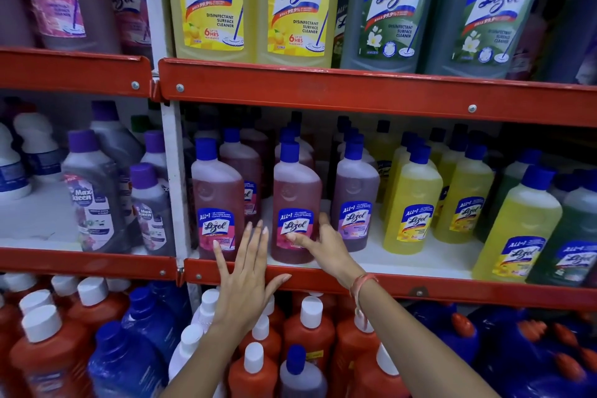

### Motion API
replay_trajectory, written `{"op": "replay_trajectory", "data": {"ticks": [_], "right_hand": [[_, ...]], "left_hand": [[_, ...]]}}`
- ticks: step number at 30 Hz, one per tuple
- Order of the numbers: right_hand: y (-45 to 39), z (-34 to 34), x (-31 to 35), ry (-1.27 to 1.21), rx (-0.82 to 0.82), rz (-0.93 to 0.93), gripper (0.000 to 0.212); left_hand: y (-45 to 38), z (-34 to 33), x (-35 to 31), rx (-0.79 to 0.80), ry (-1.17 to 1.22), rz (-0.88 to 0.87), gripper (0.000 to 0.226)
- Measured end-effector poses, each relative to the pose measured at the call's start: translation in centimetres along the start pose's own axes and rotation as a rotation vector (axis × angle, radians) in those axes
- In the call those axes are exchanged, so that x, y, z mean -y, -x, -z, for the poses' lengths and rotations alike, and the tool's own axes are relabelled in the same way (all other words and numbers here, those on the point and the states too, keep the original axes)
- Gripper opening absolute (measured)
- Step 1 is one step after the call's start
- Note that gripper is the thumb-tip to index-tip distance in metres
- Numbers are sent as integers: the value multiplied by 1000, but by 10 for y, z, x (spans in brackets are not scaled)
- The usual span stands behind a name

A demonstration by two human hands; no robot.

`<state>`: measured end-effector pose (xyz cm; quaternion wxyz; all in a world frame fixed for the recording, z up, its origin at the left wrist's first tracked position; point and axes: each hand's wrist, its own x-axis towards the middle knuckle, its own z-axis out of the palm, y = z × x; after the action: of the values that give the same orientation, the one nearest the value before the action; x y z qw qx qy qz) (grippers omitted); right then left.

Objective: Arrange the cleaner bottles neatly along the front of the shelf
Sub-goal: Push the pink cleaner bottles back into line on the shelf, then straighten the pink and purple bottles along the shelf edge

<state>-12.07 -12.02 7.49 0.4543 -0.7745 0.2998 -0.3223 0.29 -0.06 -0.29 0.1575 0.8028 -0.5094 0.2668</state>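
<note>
On the middle shelf, Lizol cleaner bottles with blue caps stand in rows. A pink bottle is at the front left. A second pink bottle stands to its right, near the shelf's front edge. My right hand grips this second bottle low on its right side, thumb on the label and fingers round the side. My left hand hovers open, fingers spread, in front of the first pink bottle and over the red shelf edge, holding nothing. To the right stand a purple bottle and yellow bottles.
Greenish bottles stand at the far right of the shelf. Large Lizol bottles fill the shelf above. Orange and blue bottles with white caps crowd the shelf below. Max Kleen bottles stand in the left bay, beyond a white upright.
</note>
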Motion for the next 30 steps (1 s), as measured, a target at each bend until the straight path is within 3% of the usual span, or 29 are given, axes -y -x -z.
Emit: {"op": "replay_trajectory", "data": {"ticks": [24, 27, 30], "right_hand": [[26, 11, 1, -2, 128, 21, 58], [27, 24, -4, -25, 69, 70, 51], [30, 47, -6, -71, -178, 164, 38]], "left_hand": [[1, 0, 0, 17, 49, 0, 85], [1, -1, 1, 5, 49, 0, 85], [1, -4, 2, -7, 46, -3, 85]]}}
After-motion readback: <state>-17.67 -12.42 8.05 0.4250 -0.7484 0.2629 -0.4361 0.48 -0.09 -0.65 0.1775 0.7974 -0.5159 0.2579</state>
